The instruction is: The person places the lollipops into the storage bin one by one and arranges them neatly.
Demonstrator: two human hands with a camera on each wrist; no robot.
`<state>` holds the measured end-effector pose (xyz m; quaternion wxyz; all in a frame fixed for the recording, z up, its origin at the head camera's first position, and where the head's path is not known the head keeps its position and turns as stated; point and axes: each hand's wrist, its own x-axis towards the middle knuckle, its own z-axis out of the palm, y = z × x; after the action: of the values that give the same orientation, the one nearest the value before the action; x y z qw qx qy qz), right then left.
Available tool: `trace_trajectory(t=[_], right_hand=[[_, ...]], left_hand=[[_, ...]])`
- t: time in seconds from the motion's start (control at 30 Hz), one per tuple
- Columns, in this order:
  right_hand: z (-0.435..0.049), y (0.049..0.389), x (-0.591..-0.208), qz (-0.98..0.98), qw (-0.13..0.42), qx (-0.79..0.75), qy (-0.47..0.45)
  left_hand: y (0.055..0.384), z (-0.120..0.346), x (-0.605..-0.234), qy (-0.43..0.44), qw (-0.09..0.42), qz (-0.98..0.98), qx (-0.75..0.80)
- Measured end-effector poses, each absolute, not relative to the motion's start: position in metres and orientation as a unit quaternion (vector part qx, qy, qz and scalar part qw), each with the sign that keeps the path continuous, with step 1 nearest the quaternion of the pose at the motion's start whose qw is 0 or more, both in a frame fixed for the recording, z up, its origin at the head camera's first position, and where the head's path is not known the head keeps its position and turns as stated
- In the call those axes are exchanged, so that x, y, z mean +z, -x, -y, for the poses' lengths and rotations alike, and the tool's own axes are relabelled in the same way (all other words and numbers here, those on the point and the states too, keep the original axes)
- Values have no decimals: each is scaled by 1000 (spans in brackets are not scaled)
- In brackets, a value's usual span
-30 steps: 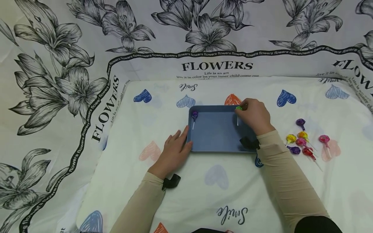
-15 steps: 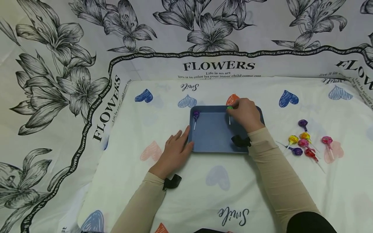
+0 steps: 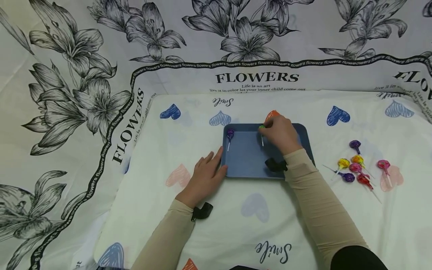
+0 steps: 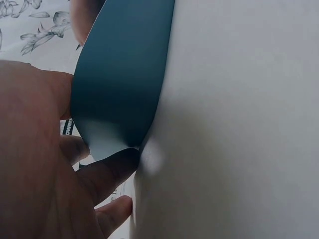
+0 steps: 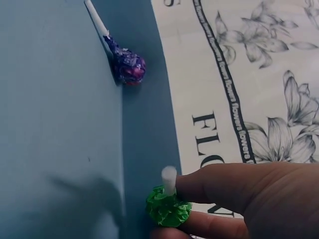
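Observation:
My right hand point(image 3: 281, 134) pinches a green lollipop point(image 5: 168, 209) by its wrapped head, over the far side of the blue tray point(image 3: 248, 165). The stick of this lollipop points toward the camera in the right wrist view. A purple lollipop point(image 3: 230, 134) lies in the tray's far left corner, its stick toward me. Fingers of my left hand point(image 3: 204, 179) are spread out and touch the tray's left edge. Up close in the left wrist view, the tray's side wall point(image 4: 122, 74) has fingertips right against it.
Several wrapped lollipops lie on the cloth right of the tray: purple point(image 3: 355, 145), yellow point(image 3: 343, 163), red point(image 3: 363, 180), and a pink one point(image 3: 383, 165) a little apart. The tablecloth point(image 3: 209, 240) carries printed hearts and lettering.
My right hand has moved left over the tray with the green lollipop. The left hand keeps its place at the tray's edge. The whole head view has shifted slightly.

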<state>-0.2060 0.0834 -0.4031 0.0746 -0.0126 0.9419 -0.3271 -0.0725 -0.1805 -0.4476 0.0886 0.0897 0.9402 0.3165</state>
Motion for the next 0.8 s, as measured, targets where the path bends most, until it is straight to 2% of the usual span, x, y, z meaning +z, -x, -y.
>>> trace_trajectory(t=[0.37,0.8], right_hand=[[-64,206,-404,-942,82,-323,31],[-39,206,-410,-942,71,-327,23]], left_hand=[[73,184,-452,-95,80,-938,322],[74,185,-452,-87,96,-941,311]])
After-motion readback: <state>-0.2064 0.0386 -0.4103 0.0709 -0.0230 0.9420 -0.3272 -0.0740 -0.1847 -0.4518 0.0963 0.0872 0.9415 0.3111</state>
